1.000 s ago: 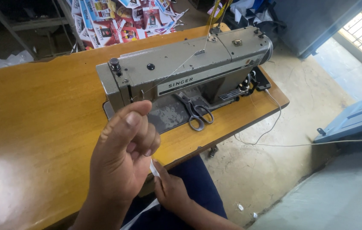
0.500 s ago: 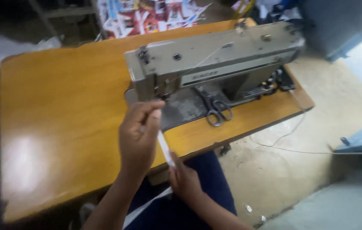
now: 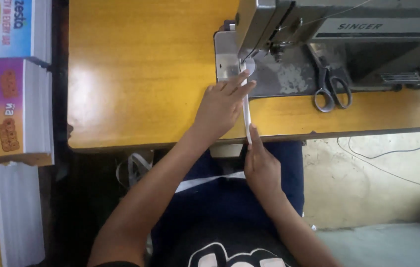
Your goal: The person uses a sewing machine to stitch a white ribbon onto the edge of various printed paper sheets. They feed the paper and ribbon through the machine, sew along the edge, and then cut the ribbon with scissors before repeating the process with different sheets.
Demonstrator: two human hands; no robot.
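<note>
A narrow white fabric strip (image 3: 245,111) runs from the table's front edge up to the needle area of a grey sewing machine (image 3: 338,29). My left hand (image 3: 222,106) lies flat on the wooden table (image 3: 140,74), fingertips pressing the strip near the presser foot. My right hand (image 3: 261,165) sits at the table edge and pinches the strip's lower end. The strip is stretched straight between both hands. More white strip trails over my dark blue lap (image 3: 230,198).
Scissors (image 3: 331,91) lie on the machine bed to the right of the needle. Stacked printed cartons (image 3: 7,109) stand along the left. A thin cable (image 3: 388,158) trails across the concrete floor at the right.
The view has dropped closer over the table. My left hand has moved from mid-air down onto the table at the needle, carrying the strip, and my right hand has risen to the table edge.
</note>
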